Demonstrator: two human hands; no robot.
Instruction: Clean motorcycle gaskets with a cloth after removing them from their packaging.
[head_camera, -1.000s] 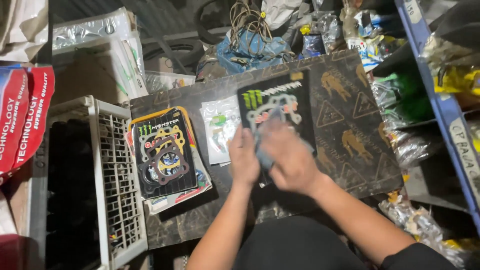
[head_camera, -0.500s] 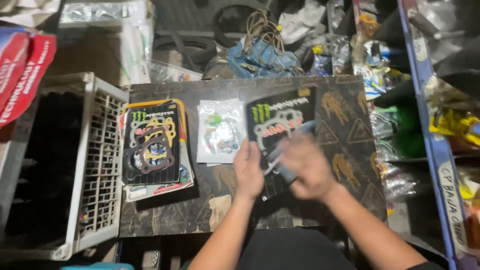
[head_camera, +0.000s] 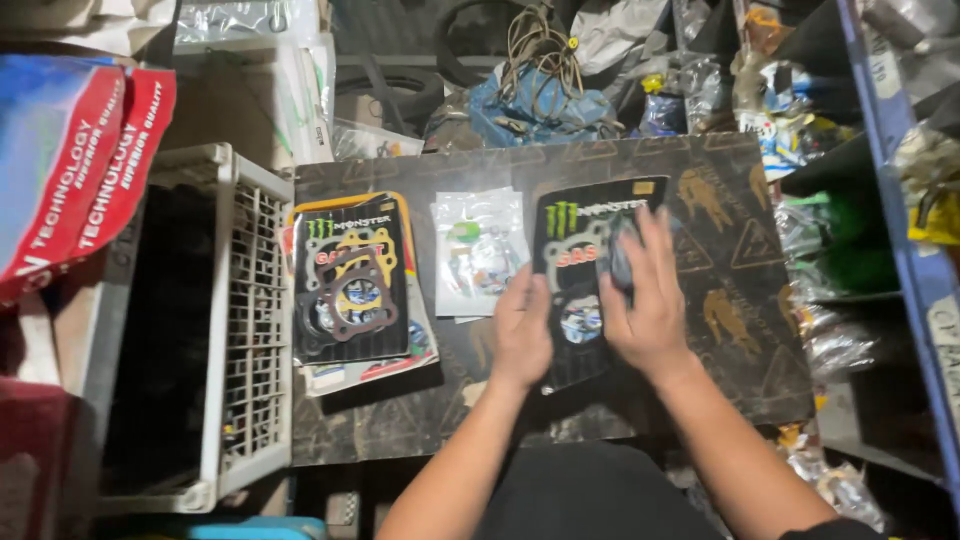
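Black gasket packet lengthwise away from the person, top edge far, under flat, spread fingers of both hands.

There is a single view, from a camera worn on the person's head, looking steeply down — almost straight down — onto a dark printed board that fills the middle of the frame. The forearms enter from 6 o'clock, so the wearer sits at the bottom edge facing 12. It is near enough to take in the whole board, a white crate at 9 o'clock and blue shelving at 3 — no second view overlaps it.
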